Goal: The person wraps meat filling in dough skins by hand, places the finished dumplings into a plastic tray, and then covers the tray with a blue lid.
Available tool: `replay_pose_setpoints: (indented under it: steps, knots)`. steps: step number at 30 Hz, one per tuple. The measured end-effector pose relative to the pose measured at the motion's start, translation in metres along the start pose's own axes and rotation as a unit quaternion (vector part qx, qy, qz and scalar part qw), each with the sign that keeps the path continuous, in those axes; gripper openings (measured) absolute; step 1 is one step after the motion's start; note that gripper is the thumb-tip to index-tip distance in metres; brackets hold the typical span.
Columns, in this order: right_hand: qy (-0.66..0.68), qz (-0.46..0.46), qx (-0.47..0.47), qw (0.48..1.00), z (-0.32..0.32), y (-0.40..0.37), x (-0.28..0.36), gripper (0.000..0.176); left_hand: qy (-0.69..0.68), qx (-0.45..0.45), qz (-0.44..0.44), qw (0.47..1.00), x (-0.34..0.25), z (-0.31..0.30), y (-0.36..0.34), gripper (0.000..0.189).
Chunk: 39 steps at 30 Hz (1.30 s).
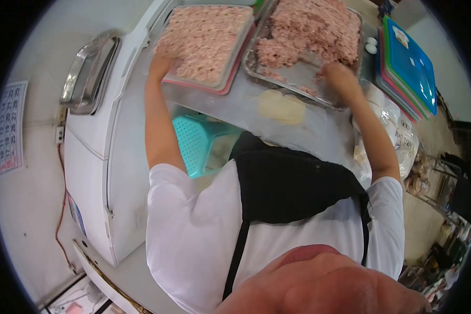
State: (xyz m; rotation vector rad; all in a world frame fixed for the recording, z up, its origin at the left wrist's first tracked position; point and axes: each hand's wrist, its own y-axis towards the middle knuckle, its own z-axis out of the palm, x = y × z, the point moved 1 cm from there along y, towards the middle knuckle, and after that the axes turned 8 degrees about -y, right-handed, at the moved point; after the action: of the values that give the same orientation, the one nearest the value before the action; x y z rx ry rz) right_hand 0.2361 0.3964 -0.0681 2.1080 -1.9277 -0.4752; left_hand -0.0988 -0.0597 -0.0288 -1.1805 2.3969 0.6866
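Observation:
My left hand (161,63) is at the left edge of a tray (224,87) packed with rows of small pink meat dumplings (209,39). Its fingers blend into the pink pieces, so their grip is hidden. Over the near right corner of a metal pan (252,60) is my right hand (341,78), smeared by motion, fingertips at the meat. A large mound of pink minced meat (311,29) fills the far part of that pan. Between the two arms, pale yellow dough wrappers (281,107) lie on the plastic-covered work surface (230,107).
Right of the pan are two white eggs (371,46), stacked coloured plastic lids (411,57) and clear plastic bags (395,123). A turquoise perforated basket (191,144) sits below the surface's near edge. Metal trays (91,73) stand at the left wall.

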Motion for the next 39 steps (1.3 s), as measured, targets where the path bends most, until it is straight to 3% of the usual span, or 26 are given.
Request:
replay_pose_setpoints:
  steps: [2, 4, 5, 7, 9, 12, 13, 16, 17, 20, 21, 22, 24, 25, 29, 31, 34, 35, 37, 39]
  knots:
    - [0.028, 0.019, 0.218, 0.975, -0.048, 0.008, 0.058, 0.022, 0.037, 0.0, -0.035, 0.999, -0.006, 0.007, 0.0, 0.056]
    - [-0.005, 0.029, 0.253, 0.967, -0.057, 0.004, 0.056, 0.026, 0.075, 0.005, -0.109, 0.991, -0.024, -0.001, -0.005, 0.054]
    - [-0.023, 0.032, 0.27, 0.962, -0.061, 0.003, 0.052, 0.028, 0.102, -0.027, -0.067, 0.992, -0.035, -0.002, -0.008, 0.051]
    - [-0.015, 0.044, 0.227, 0.973, -0.064, 0.02, 0.023, 0.027, 0.155, -0.089, 0.019, 0.984, -0.069, 0.003, -0.017, 0.047]
    - [-0.012, 0.042, 0.178, 0.983, -0.047, 0.031, 0.005, 0.022, -0.057, -0.079, -0.029, 0.995, -0.152, 0.011, -0.041, 0.034]
    - [0.107, -0.067, -0.01, 0.992, 0.01, 0.003, 0.027, 0.02, -0.285, 0.061, 0.035, 0.956, -0.204, 0.066, -0.088, 0.021]
    - [0.043, -0.03, 0.172, 0.984, -0.027, 0.014, 0.056, 0.018, -0.274, 0.126, 0.034, 0.953, -0.218, 0.082, -0.101, 0.021]
    - [-0.013, -0.023, 0.251, 0.968, -0.057, 0.025, 0.052, 0.019, -0.221, 0.268, 0.1, 0.932, -0.214, 0.14, -0.13, 0.024]
    - [-0.008, 0.036, 0.321, 0.946, -0.06, 0.041, 0.043, 0.021, -0.203, 0.252, 0.131, 0.937, -0.211, 0.151, -0.136, 0.024]
    - [0.02, 0.024, 0.203, 0.979, -0.018, 0.05, 0.038, 0.024, -0.167, 0.21, 0.201, 0.942, -0.202, 0.169, -0.144, 0.025]
    - [0.044, -0.04, 0.188, 0.98, -0.016, 0.042, 0.053, 0.027, -0.17, 0.205, 0.205, 0.942, -0.199, 0.171, -0.143, 0.025]
    - [0.039, -0.024, 0.201, 0.978, -0.016, 0.039, 0.061, 0.026, -0.172, 0.201, 0.211, 0.941, -0.194, 0.173, -0.141, 0.024]
    - [0.029, 0.007, 0.23, 0.973, -0.017, 0.036, 0.073, 0.026, -0.224, 0.224, 0.194, 0.928, -0.182, 0.178, -0.134, 0.021]
    - [0.055, 0.043, 0.245, 0.967, -0.048, 0.042, 0.069, 0.022, -0.252, 0.239, 0.184, 0.92, -0.177, 0.179, -0.136, 0.019]
    - [-0.111, 0.059, 0.304, 0.944, -0.087, 0.039, 0.068, 0.015, -0.337, 0.19, 0.142, 0.911, -0.176, 0.17, -0.135, 0.017]
    - [-0.093, 0.032, 0.247, 0.964, -0.074, 0.037, 0.098, 0.014, -0.33, 0.136, 0.151, 0.922, -0.177, 0.16, -0.132, 0.02]
    - [-0.043, 0.036, 0.175, 0.983, -0.048, 0.053, 0.133, 0.014, -0.473, 0.226, -0.103, 0.845, -0.175, 0.152, -0.128, 0.021]
    - [-0.022, 0.045, 0.153, 0.987, -0.04, 0.058, 0.137, 0.014, -0.548, 0.241, -0.131, 0.791, -0.173, 0.156, -0.128, 0.024]
    - [0.012, 0.076, 0.2, 0.977, -0.032, 0.065, 0.139, 0.016, -0.679, 0.266, -0.181, 0.66, -0.168, 0.166, -0.127, 0.029]
    - [0.1, 0.115, 0.226, 0.962, -0.019, 0.068, 0.129, 0.021, -0.632, 0.3, -0.164, 0.696, -0.159, 0.167, -0.123, 0.033]
